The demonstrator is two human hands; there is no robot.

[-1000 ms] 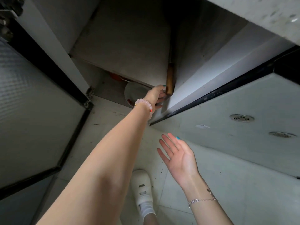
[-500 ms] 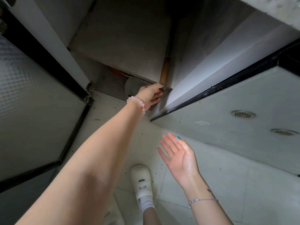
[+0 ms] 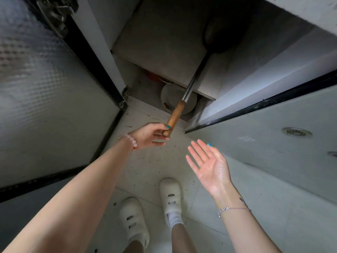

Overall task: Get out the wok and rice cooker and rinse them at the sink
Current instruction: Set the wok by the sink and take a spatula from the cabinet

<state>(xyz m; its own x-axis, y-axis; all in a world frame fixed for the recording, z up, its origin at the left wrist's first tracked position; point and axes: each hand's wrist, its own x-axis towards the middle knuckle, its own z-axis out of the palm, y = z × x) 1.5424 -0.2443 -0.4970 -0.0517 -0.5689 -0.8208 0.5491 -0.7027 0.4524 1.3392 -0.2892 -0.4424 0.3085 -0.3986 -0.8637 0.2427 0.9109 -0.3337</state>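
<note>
The left hand (image 3: 148, 136) pinches the wooden grip (image 3: 174, 116); the wok (image 3: 194, 81) runs lengthwise away toward the shelf (image 3: 160, 42)'s right corner; the right hand (image 3: 209, 166) is spread, empty.

Dim cool light, dark cabinet interior, wide-angle edge distortion, slight blur

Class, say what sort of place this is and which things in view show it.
Probably a home kitchen: the left hand holds a wok by its wooden handle at an open floor cupboard, with a plate under its shelf.
</note>
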